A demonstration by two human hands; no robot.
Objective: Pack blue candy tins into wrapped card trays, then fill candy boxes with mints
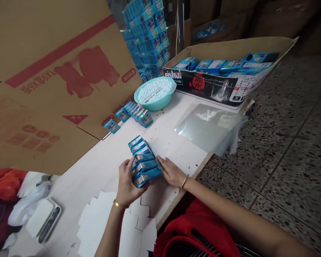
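A row of small blue printed boxes [147, 167] lies tilted just above the white table in front of me. My left hand [127, 180] curls around the near boxes, thumb on one side and fingers underneath. Along the opposite side of the row, my right hand [172, 172] lies with straight fingers flat against the boxes. At the far end, a few boxes of the row show their white and printed faces. Farther up the table stand another row of blue boxes [139, 113] and a separate blue box [111, 126].
A turquoise basin [156, 101] holds small pale pieces and a metal scoop. Beyond it rises a stack of blue packs [146, 35]. An open carton [203, 85] of blue packs, clear plastic sheets [208, 125], white card pieces [96, 221] and a white scale [44, 219] surround the work area.
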